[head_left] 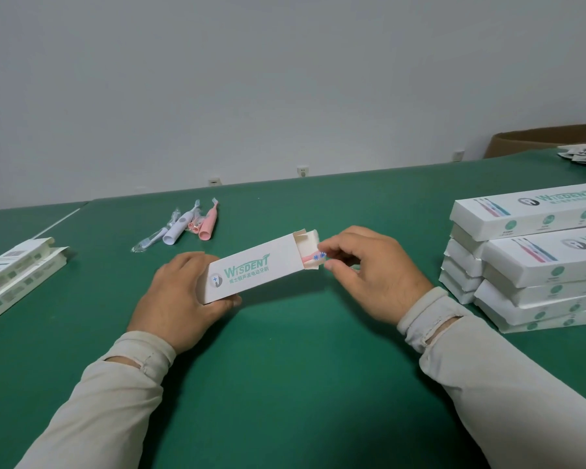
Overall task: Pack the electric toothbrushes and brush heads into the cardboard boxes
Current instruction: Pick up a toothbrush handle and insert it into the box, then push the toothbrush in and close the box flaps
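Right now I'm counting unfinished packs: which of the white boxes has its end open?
The box held in the left hand: its end flaps stand open and a pink brush head sticks out, pinched by the right hand. The stacked boxes at right look closed.

- The table (pixel 285 367) is wide and has a green top.
- A white toothbrush (pixel 178 228) and a pink toothbrush (pixel 209 222) lie side by side near the far edge.
- Brush heads in clear bags (pixel 149 241) lie just beside them.
- Flat white boxes (pixel 12 277) lie at the left edge.
- Stacks of shut white boxes (pixel 535 262) stand on the right.
- Some papers (pixel 584 154) lie at the far right corner.
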